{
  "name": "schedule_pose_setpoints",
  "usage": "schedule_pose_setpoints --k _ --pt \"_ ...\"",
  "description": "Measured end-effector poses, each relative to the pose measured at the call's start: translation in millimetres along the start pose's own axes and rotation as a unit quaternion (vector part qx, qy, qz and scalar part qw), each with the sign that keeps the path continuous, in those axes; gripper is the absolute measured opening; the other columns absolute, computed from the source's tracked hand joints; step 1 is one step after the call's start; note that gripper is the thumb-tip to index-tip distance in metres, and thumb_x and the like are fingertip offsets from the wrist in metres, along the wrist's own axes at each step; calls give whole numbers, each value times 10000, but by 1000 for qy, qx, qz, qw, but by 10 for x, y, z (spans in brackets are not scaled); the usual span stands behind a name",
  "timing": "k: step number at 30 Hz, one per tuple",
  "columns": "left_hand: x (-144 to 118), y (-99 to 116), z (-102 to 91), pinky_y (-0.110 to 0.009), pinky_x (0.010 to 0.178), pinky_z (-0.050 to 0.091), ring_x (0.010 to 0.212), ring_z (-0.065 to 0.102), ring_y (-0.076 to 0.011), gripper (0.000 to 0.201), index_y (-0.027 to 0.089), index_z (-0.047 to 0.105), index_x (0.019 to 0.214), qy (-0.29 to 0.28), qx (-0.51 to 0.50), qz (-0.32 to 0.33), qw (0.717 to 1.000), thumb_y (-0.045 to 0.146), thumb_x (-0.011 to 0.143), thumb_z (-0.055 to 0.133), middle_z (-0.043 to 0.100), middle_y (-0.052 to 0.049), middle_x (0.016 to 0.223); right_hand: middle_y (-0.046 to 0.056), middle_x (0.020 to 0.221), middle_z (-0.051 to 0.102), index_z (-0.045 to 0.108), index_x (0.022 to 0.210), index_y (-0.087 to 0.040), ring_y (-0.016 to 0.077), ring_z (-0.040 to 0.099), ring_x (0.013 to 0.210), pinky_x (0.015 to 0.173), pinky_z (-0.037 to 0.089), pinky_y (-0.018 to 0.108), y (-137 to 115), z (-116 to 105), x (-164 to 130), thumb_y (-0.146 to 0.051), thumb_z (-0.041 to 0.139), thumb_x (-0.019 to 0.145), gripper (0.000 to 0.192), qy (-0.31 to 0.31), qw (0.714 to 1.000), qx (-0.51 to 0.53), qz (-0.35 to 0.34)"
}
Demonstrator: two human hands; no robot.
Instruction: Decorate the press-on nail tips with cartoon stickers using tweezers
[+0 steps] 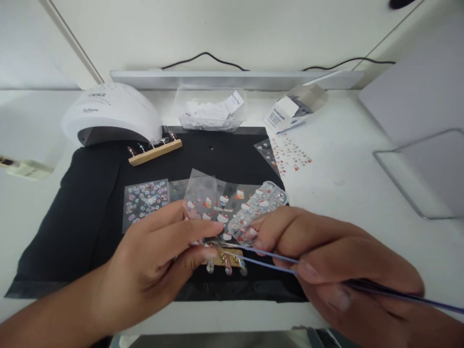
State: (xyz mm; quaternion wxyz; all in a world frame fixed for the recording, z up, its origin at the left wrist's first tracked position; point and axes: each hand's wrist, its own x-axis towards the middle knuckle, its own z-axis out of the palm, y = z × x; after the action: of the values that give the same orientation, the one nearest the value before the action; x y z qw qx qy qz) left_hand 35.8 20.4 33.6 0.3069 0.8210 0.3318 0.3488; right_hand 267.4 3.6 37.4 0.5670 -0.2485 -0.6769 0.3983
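My left hand (159, 246) pinches a clear sticker sheet (203, 188) printed with white cartoon cat faces and red details. My right hand (333, 261) grips blue-purple tweezers (275, 256). Their thin tips point left, close to the sheet's lower edge and my left thumb. Whether the tips hold a sticker is too small to tell. Beyond my right fingers lies a clear plastic case (271, 195). Just below the sheet, a wooden stick (234, 257) carries several decorated nail tips (227, 267); my left fingers partly hide it.
On the black mat (90, 217) lie another sticker sheet (145, 198) and a second wooden stick (155, 152) with nail tips. Behind stand a white nail lamp (116, 108), a clear tub (210, 116) of wipes and an alcohol pad box (290, 113). A bottle (29, 169) is at left.
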Motion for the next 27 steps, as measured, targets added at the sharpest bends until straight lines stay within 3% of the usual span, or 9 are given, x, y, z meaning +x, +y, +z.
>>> schedule_pose_setpoints --k 8,15,27 --pt "10 16 -9 -246 551 491 699 670 -167 142 219 710 1053 0 -43 -32 999 198 923 657 724 -52 833 38 595 617 768 1001 -197 211 661 600 576 624 400 42 13 1 -236 607 902 193 9 1000 4 -26" --pt "26 43 -16 -204 589 487 638 622 -108 140 220 717 1038 4 -68 -49 996 189 905 685 689 6 759 35 607 643 767 1061 -216 211 674 629 618 637 400 -1 -10 17 -224 618 911 211 -15 1000 4 2" --pt "15 36 -22 -225 627 512 709 669 -133 154 217 711 1042 -9 -74 -49 996 159 905 672 735 -14 823 40 629 633 769 1043 -179 216 683 693 674 629 410 33 -17 -22 -207 620 904 205 -3 999 37 2"
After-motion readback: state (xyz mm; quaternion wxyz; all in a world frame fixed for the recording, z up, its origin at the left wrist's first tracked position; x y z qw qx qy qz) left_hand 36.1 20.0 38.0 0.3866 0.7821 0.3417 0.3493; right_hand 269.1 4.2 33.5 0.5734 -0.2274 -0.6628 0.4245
